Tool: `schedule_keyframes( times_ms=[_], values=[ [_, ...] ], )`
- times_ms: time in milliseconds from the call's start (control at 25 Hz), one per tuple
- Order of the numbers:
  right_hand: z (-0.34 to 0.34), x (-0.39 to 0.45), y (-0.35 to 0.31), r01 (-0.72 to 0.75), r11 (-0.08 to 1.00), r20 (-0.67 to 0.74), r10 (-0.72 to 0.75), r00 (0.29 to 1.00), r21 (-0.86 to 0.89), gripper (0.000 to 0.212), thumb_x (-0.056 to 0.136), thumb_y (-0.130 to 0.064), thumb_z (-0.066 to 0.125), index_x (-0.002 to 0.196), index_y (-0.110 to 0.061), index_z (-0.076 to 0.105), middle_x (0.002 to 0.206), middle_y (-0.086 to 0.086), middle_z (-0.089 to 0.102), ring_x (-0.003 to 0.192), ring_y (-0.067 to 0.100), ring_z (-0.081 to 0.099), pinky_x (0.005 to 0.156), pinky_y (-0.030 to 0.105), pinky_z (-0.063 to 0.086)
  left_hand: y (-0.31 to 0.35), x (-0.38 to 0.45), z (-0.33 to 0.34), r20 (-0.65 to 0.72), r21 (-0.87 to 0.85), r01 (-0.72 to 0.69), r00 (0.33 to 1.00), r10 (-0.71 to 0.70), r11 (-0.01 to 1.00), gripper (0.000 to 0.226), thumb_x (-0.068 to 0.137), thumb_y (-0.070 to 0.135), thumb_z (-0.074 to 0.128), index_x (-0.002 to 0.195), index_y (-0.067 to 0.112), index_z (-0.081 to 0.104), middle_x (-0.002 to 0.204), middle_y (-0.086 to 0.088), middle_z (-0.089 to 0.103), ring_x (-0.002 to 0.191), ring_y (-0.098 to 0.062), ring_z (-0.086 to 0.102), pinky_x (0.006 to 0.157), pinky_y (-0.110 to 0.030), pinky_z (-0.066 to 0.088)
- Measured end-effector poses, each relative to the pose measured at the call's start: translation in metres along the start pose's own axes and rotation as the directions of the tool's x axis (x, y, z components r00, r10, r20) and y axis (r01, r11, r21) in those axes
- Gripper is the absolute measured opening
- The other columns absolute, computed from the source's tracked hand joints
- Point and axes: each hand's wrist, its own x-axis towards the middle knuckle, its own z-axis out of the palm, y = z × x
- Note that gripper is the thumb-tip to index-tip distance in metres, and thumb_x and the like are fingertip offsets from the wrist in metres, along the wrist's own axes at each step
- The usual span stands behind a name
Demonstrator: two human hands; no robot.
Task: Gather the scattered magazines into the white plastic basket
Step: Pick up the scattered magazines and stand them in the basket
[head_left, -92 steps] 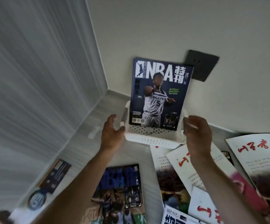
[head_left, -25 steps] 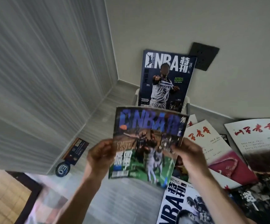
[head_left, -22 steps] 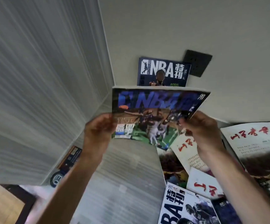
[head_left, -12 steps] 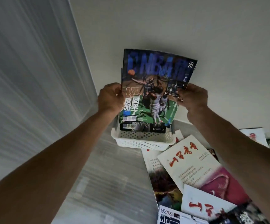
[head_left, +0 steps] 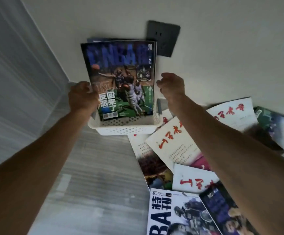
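Note:
A white plastic basket (head_left: 126,130) stands on the grey floor against the wall. An NBA magazine with a blue title and a green court picture (head_left: 121,78) stands upright in it, in front of another dark magazine (head_left: 93,40) whose top edge just shows. My left hand (head_left: 81,97) grips the front magazine's left edge. My right hand (head_left: 171,85) hovers just off its right edge, fingers curled and apart, holding nothing. Several magazines lie scattered at the right: white ones with red characters (head_left: 173,145) and a black-and-white NBA issue (head_left: 177,216).
A black wall socket (head_left: 165,38) sits behind the basket. A pale striped wall panel (head_left: 19,82) closes the left side. Bare grey floor (head_left: 93,192) stretches in front of the basket, left of the scattered pile.
The magazine has gone down into the basket and stands upright. My right hand has let go of its right edge; my left hand still holds the left edge.

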Motion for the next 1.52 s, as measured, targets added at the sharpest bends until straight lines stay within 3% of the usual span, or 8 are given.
schedule_keyframes(
  times_ms=[200,400,560,800,1000,1280,1400,1520],
  values=[
    [-0.103,-0.100,0.100,-0.012,0.964,-0.053,-0.002,0.999,-0.265,0.030,0.083,0.003,0.061,0.100,-0.019,0.072,0.110,0.004,0.072,0.080,-0.006,0.068,0.063,0.012,0.053,-0.032,-0.153,0.022,0.259,-0.198,-0.103,0.954,0.153,0.975,0.020,0.075,0.031,0.063,0.094,0.028,0.065,0.089,0.007,0.068,0.074,-0.006,0.063,0.061,-0.022,0.048],
    [-0.200,-0.206,0.170,-0.010,0.901,0.007,0.014,1.000,-0.433,0.028,0.088,-0.010,0.066,0.099,-0.036,0.066,0.103,-0.003,0.072,0.092,0.009,0.070,0.077,0.025,0.060,-0.074,-0.300,0.072,0.800,0.279,-0.413,0.600,0.028,0.867,0.051,0.074,0.047,0.072,0.117,0.027,0.054,0.122,0.004,0.060,0.108,-0.019,0.059,0.089,-0.039,0.052],
    [-0.237,-0.255,0.202,0.073,0.762,0.138,0.022,0.990,-0.643,0.027,0.083,-0.009,0.070,0.108,-0.018,0.067,0.112,-0.001,0.068,0.076,0.001,0.061,0.067,0.016,0.051,-0.082,-0.315,0.073,0.820,0.430,-0.578,0.571,-0.032,0.693,0.041,0.070,0.045,0.077,0.100,0.021,0.065,0.115,0.003,0.058,0.101,-0.023,0.062,0.085,-0.037,0.051],
    [-0.240,-0.254,0.186,0.292,0.575,0.356,-0.001,0.934,-0.764,0.072,0.081,-0.028,0.072,0.145,-0.018,0.041,0.150,0.001,0.042,0.135,0.018,0.043,0.114,0.032,0.036,-0.033,-0.314,0.049,0.812,0.336,-0.644,0.568,0.136,0.688,0.027,0.080,0.036,0.073,0.105,0.028,0.068,0.111,0.000,0.073,0.095,-0.022,0.070,0.087,-0.036,0.052],
    [-0.197,-0.232,0.125,0.320,0.900,0.522,-0.128,0.843,-0.295,0.041,0.091,-0.017,0.065,0.131,-0.028,0.059,0.131,-0.019,0.060,0.118,-0.008,0.057,0.102,0.021,0.049,0.042,-0.294,0.004,0.758,0.326,-0.814,0.529,0.382,0.481,0.030,0.078,0.041,0.074,0.106,0.031,0.069,0.115,0.002,0.072,0.098,-0.020,0.068,0.088,-0.038,0.048],
    [-0.143,-0.218,0.082,0.090,0.983,0.416,-0.150,0.897,0.161,0.018,0.089,-0.015,0.067,0.099,-0.028,0.074,0.097,-0.004,0.077,0.092,0.010,0.071,0.077,0.016,0.054,0.032,-0.263,-0.109,-0.014,0.110,-0.366,0.929,0.370,0.924,0.084,0.068,0.036,0.085,0.137,0.033,0.036,0.140,0.003,0.046,0.125,-0.018,0.045,0.100,-0.042,0.042],
    [-0.114,-0.215,0.092,-0.060,0.928,0.416,-0.107,0.903,0.369,0.023,0.078,-0.014,0.072,0.100,-0.021,0.076,0.097,0.003,0.078,0.093,0.016,0.071,0.080,0.021,0.056,-0.017,-0.267,-0.118,0.210,-0.511,0.106,0.978,0.004,0.853,0.086,0.067,0.006,0.079,0.141,0.023,0.038,0.129,-0.012,0.058,0.115,-0.028,0.059,0.101,-0.051,0.047],
    [-0.084,-0.217,0.111,-0.186,0.865,0.436,-0.042,0.899,0.467,0.023,0.075,-0.005,0.068,0.093,-0.017,0.077,0.093,0.003,0.078,0.089,0.014,0.070,0.078,0.022,0.056,-0.061,-0.269,-0.095,0.331,-0.548,0.325,0.931,-0.157,0.771,0.065,0.076,-0.018,0.060,0.135,0.008,0.047,0.113,-0.025,0.066,0.081,-0.023,0.069,0.071,-0.034,0.057]
  ],
)
